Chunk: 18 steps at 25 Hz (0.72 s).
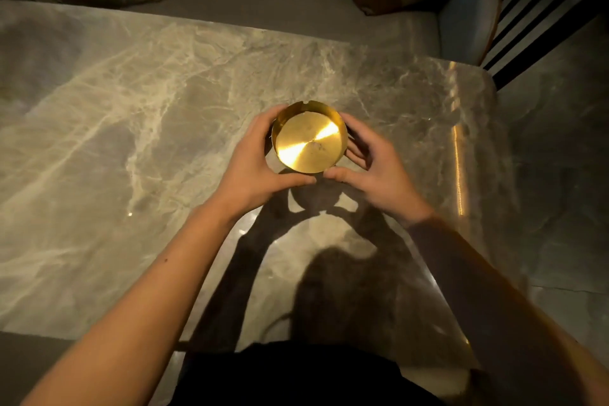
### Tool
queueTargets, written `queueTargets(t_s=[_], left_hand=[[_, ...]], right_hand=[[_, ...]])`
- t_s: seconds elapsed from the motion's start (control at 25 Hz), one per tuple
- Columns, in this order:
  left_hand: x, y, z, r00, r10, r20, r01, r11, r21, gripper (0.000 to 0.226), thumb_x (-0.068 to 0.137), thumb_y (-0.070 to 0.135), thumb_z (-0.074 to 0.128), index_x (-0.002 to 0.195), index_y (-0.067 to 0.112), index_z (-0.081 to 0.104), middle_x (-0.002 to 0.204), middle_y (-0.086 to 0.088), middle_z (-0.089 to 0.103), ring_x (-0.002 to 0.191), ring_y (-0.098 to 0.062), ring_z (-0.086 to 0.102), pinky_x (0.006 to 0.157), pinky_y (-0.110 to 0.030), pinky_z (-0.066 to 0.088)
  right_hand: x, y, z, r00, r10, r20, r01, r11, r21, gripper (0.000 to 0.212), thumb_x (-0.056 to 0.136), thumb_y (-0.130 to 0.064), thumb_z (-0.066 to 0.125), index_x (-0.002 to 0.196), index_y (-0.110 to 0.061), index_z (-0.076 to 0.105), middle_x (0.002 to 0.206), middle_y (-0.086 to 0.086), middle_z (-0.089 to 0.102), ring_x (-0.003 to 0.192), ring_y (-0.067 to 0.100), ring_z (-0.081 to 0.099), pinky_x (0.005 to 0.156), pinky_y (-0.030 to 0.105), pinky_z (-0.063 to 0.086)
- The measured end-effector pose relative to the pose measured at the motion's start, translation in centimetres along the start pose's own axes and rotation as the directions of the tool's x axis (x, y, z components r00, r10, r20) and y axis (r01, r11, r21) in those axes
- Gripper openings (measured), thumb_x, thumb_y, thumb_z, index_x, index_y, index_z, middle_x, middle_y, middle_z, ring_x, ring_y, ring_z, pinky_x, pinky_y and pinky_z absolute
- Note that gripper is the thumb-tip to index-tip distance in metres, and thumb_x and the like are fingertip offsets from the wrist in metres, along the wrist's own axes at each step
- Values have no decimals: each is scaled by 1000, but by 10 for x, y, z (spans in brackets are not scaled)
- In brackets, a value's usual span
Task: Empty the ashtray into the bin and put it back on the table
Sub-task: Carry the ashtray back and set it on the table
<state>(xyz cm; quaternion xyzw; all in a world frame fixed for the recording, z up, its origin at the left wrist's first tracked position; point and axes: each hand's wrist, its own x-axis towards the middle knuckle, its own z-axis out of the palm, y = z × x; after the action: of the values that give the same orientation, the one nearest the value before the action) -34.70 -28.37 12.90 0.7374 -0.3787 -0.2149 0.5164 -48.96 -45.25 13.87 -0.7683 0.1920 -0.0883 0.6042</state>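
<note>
Both forearms reach out over the marble table toward the ashtray, sofa beyond the table's far edge. Left hand and right hand are each clamped on the ashtray's wall from opposite sides, thumbs on the near rim — a symmetric two-handed hold, likely to keep it level. Ashtray is brass-coloured, notched, looks nearly clean inside, so probably emptied and being set back; its offset shadow suggests it's just above the table — can't confirm contact.

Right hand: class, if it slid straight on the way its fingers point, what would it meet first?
The right hand already touches the gold ashtray, so it presses the ashtray's side wall at once; the left hand lies beyond.
</note>
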Motion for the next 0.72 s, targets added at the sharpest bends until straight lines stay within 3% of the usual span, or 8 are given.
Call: queueTargets(t_s=[0.16, 0.36, 0.52, 0.72], left_hand=[[-9, -44, -107, 999, 8, 52, -6, 999, -42, 101, 56, 36, 93, 142, 28, 39, 142, 2, 49, 131, -9, 48, 110, -31, 42], [-32, -63, -196, 999, 23, 38, -22, 999, -29, 98, 58, 37, 93, 140, 30, 40, 137, 12, 49, 129, -4, 48, 109, -28, 43], [-47, -68, -228, 1000, 3, 7, -3, 1000, -11, 102, 57, 36, 93, 144, 21, 40, 143, 1, 48, 132, -10, 46, 111, -34, 42], [-62, -64, -241, 998, -34, -49, 35, 999, 25, 104, 58, 31, 94, 145, 20, 39, 144, 2, 47, 133, -10, 45, 111, -36, 42]], right_hand=[[37, -35, 104, 1000, -16, -17, 16, 999, -32, 89, 72, -19, 82, 148, -10, 37, 148, 7, 49, 138, 16, 46, 115, 42, 38], [60, -74, 183, 999, -41, -11, 41, 998, -53, 88, 73, -15, 83, 148, -3, 37, 147, 8, 49, 137, 13, 47, 113, 30, 40], [68, -86, 213, 999, -49, 16, 50, 998, -45, 85, 74, -6, 82, 146, -4, 38, 142, 2, 52, 134, 9, 49, 109, 23, 41], [73, -93, 224, 994, -79, 69, 82, 996, -44, 83, 74, -7, 83, 146, -6, 41, 142, 2, 53, 133, 7, 50, 108, 21, 41]])
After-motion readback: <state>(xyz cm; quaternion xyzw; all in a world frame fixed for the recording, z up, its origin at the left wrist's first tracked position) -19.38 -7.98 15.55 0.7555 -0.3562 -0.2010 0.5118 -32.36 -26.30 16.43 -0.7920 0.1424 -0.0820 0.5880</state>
